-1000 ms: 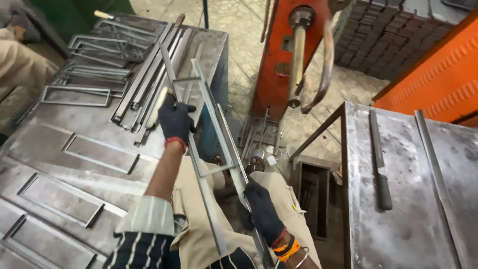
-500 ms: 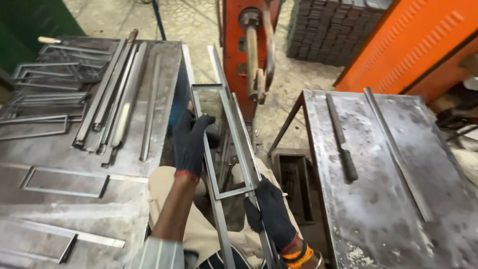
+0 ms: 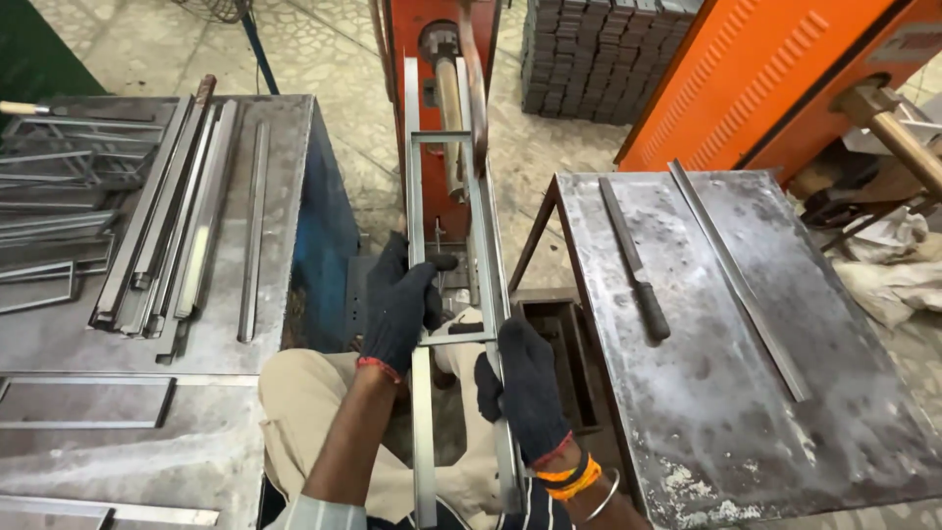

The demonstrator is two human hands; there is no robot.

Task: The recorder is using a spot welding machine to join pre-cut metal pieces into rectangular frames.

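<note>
Both gloved hands grip the ladder-shaped steel frame (image 3: 446, 196): left hand (image 3: 400, 312) fingers wrapped round left rail, right hand (image 3: 525, 388) fingers curled round right rail.

**Long grey metal frame held lengthwise over the lap**

The metal frame (image 3: 446, 226) is a narrow ladder-like piece of grey steel: two long parallel rails joined by short cross bars. One cross bar sits near the far end, another lies near the middle. The frame points away from the person, its far end rising toward the orange machine, its near end passing over the knees. The surface is dull and bare. It hangs in the gap between the two counters and touches neither.
</note>
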